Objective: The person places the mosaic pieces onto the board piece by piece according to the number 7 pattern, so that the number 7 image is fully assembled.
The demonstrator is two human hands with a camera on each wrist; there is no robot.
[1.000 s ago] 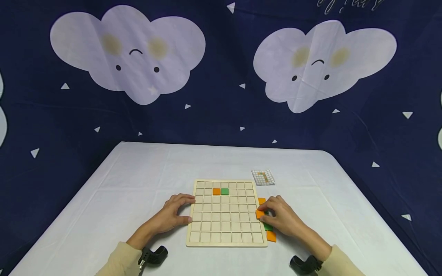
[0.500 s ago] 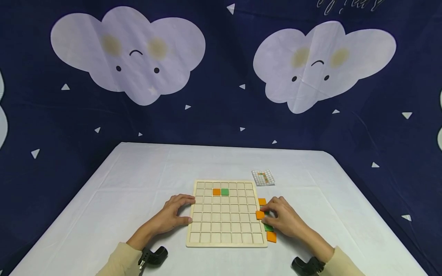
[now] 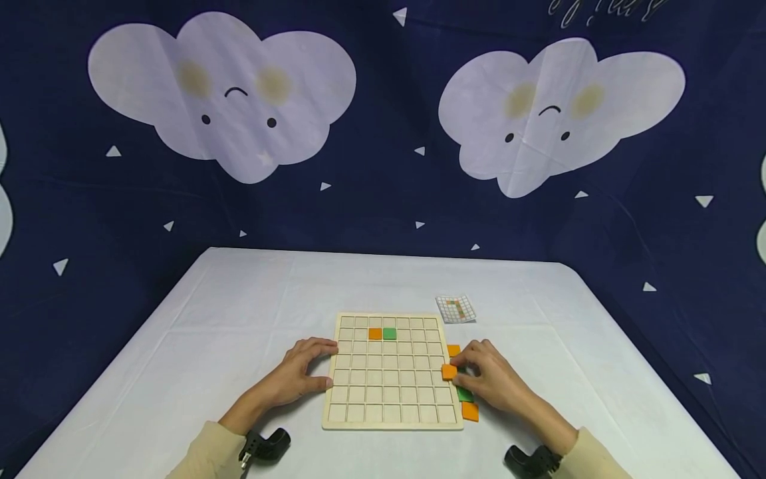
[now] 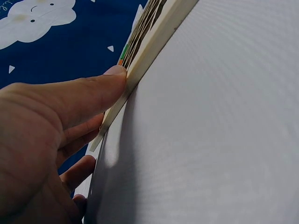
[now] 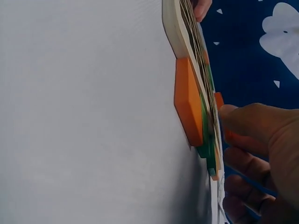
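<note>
A wooden grid board (image 3: 391, 426) lies on the white-covered table. Set in one row of its cells, side by side, are an orange tile (image 3: 375, 334) and a green tile (image 3: 389, 334). My left hand (image 3: 293, 372) rests against the board's left edge, thumb and fingers spread apart; in the left wrist view the thumb (image 4: 93, 95) touches that edge. With thumb and fingertips, my right hand (image 3: 493, 376) pinches another orange tile (image 3: 449, 372) over the board's right edge. Part of this tile (image 5: 218, 99) shows beyond the thumb in the right wrist view.
Along the board's right side lie loose tiles: orange (image 3: 453, 350) at the far end, green (image 3: 465, 394) partly under the hand, orange (image 3: 470, 412) nearest. A small printed grid card (image 3: 456, 309) lies beyond the board's far right corner. Behind the table hangs a dark blue cloth (image 3: 383, 213).
The right hand has shifted very slightly, first a touch to the right, while the pinched orange tile stays over the board's right edge. The left hand and the board keep their places.
</note>
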